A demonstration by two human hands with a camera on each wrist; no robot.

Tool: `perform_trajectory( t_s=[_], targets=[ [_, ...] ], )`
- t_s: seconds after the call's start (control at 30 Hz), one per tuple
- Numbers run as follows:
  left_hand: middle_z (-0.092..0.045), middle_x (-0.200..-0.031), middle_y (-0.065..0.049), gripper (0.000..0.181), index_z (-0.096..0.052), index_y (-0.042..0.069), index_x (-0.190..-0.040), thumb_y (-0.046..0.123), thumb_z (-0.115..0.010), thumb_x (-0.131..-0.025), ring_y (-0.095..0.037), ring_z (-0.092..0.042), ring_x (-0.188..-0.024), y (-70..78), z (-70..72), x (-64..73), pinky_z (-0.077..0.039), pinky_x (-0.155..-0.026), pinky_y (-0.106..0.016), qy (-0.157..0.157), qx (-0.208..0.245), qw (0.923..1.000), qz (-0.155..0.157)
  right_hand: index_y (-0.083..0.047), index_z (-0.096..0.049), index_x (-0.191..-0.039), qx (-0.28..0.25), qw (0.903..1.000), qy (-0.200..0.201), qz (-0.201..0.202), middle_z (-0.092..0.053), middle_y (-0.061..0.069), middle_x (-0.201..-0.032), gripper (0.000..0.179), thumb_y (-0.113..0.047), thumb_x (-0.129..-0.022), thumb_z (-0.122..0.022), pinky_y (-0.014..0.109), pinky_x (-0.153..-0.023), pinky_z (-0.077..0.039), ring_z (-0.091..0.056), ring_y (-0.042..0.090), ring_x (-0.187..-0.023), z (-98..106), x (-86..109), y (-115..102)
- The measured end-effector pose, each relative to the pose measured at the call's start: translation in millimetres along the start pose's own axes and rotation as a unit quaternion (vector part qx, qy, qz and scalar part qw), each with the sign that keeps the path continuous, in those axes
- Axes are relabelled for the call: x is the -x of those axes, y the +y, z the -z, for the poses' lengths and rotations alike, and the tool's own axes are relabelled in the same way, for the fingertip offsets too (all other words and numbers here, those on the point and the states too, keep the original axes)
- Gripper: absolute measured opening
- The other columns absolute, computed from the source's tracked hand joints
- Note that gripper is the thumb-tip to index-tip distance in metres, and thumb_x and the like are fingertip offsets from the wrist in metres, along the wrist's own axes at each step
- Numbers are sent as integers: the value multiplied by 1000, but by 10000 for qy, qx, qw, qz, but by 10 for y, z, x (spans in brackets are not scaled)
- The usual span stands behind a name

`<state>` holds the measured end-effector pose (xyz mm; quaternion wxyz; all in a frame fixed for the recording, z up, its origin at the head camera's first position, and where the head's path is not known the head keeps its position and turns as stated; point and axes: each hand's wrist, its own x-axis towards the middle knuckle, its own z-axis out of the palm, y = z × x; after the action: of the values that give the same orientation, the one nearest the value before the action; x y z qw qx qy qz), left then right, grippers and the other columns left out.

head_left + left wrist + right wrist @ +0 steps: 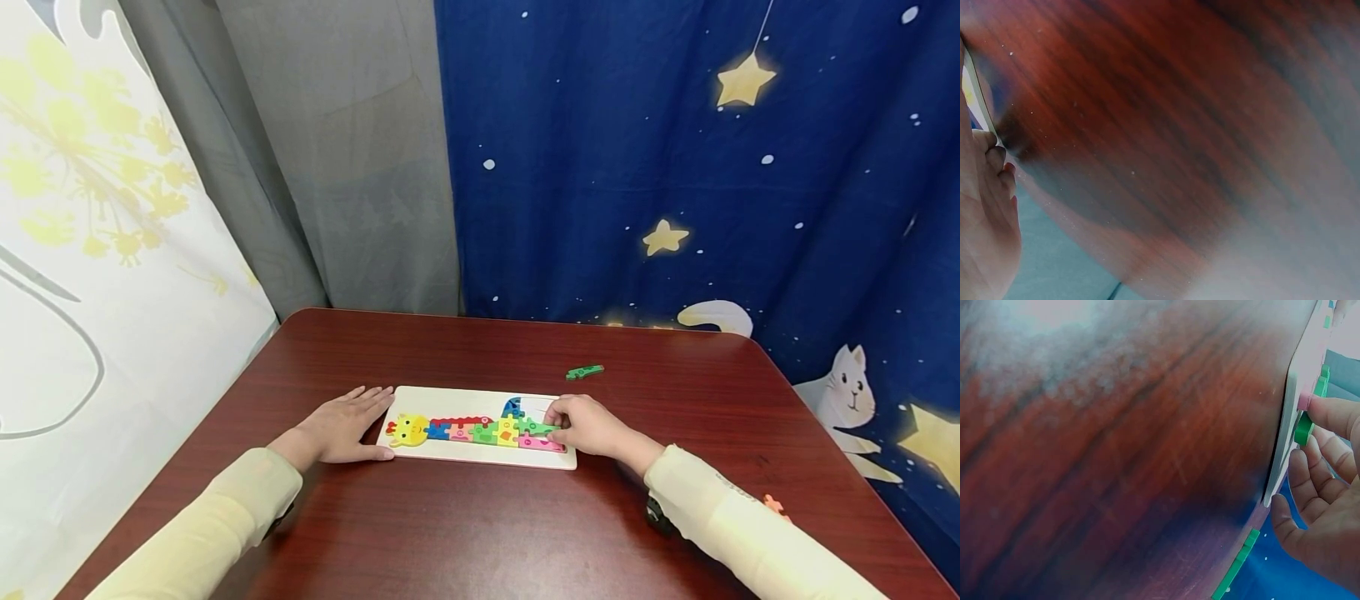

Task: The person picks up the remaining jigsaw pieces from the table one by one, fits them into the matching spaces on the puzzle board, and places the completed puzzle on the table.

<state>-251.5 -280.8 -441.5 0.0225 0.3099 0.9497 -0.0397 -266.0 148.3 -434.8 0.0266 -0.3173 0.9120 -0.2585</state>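
Note:
A white puzzle board (450, 400) lies on the table, bearing a giraffe made of coloured pieces with a yellow head (409, 431) at its left. My left hand (348, 427) rests with straight fingers against the board's left end, thumb at the near corner. At the right end, my right hand (592, 425) pinches a green puzzle piece (1304, 428) between thumb and fingers, over the body part of the puzzle. Below that piece sits a pink piece (542, 443), and a blue piece (513, 407) lies above it on the board.
Another green puzzle piece (584, 372) lies on the dark red table (465, 525) behind the board's right end. An orange piece (774, 505) shows partly past the right sleeve. A blue starry curtain (600, 167) hangs behind the table.

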Motion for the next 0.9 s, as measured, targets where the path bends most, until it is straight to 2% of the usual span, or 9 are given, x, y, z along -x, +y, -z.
perform_trajectory(
  t_s=[0.57,0.9],
  targets=[
    [-33,-154,-14,103,-33,1,-150,79,-42,-84,-30,-29,-142,-17,-5,2,-21,-115,-47,80,-5,10000,-48,-12,-70,-87,45,9999,-81,80,-56,-9,-77,8,-9,-83,-76,27,-66,-45,-53,13,-73,0,2,-3],
    [-31,-155,-13,104,-31,1,-151,80,-41,-84,-29,-27,-142,-8,14,4,-19,-116,-46,-13,18,10000,-14,-12,-72,-89,105,9997,-151,184,-56,-10,-78,8,-8,-83,-75,28,-67,-46,-52,11,-73,16,6,-23]
  ],
)
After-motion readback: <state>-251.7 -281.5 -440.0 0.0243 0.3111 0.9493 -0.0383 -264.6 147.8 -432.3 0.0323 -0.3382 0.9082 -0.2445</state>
